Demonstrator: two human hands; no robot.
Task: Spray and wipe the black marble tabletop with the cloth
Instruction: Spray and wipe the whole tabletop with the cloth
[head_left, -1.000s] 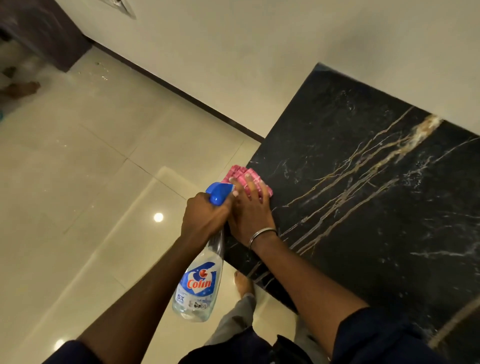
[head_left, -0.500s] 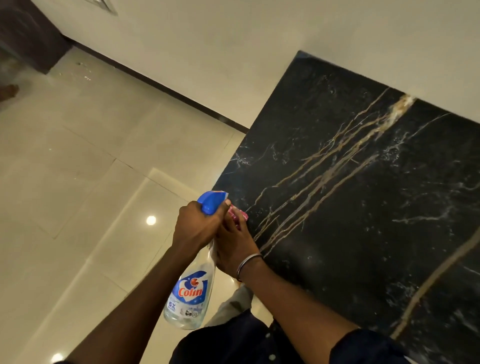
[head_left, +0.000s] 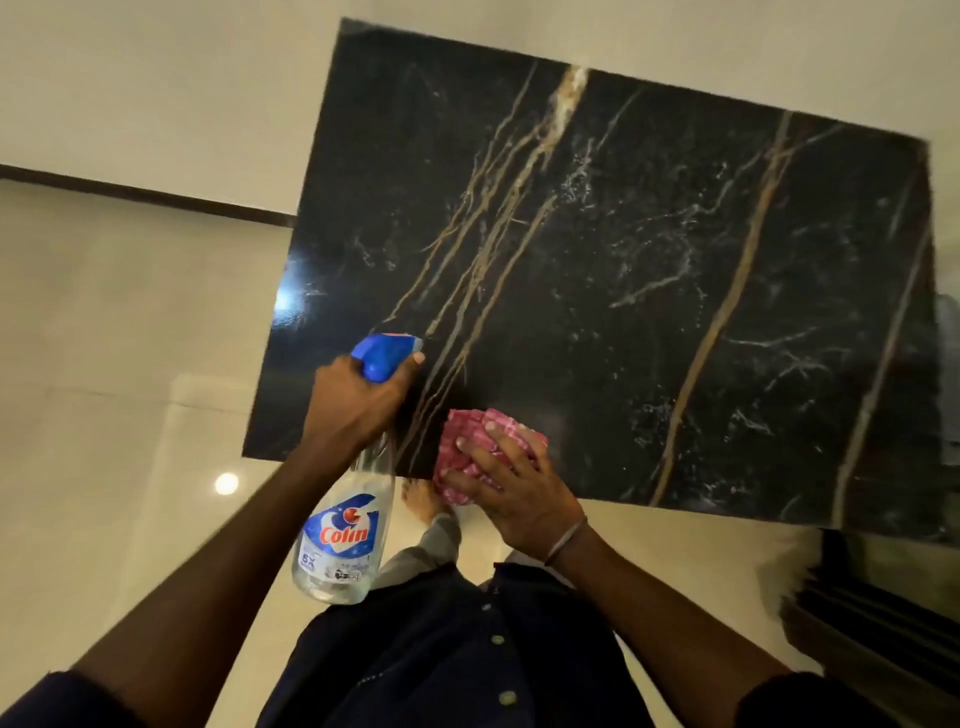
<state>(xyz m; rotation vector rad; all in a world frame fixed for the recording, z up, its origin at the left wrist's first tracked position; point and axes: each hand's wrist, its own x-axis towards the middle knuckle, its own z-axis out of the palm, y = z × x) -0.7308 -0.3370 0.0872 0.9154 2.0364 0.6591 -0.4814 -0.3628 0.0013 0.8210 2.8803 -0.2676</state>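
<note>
The black marble tabletop (head_left: 649, 291) with gold and white veins fills the upper right of the head view. My left hand (head_left: 353, 400) grips a clear Colin spray bottle (head_left: 340, 540) by its blue trigger head, nozzle pointing over the table's near left part. My right hand (head_left: 514, 488) presses a bunched pink checked cloth (head_left: 467, 441) onto the table's near edge, just right of the bottle. The bottle's body hangs below the table edge.
A cream wall (head_left: 156, 93) with a dark skirting strip (head_left: 145, 195) runs behind the table. Glossy beige floor tiles (head_left: 104, 364) lie to the left. My bare foot (head_left: 421, 499) stands under the near edge. A dark slatted object (head_left: 872, 613) sits at lower right.
My view has swung right, so the whole tabletop shows. My right hand with the cloth has slid right along the near edge, apart from the left hand and bottle.
</note>
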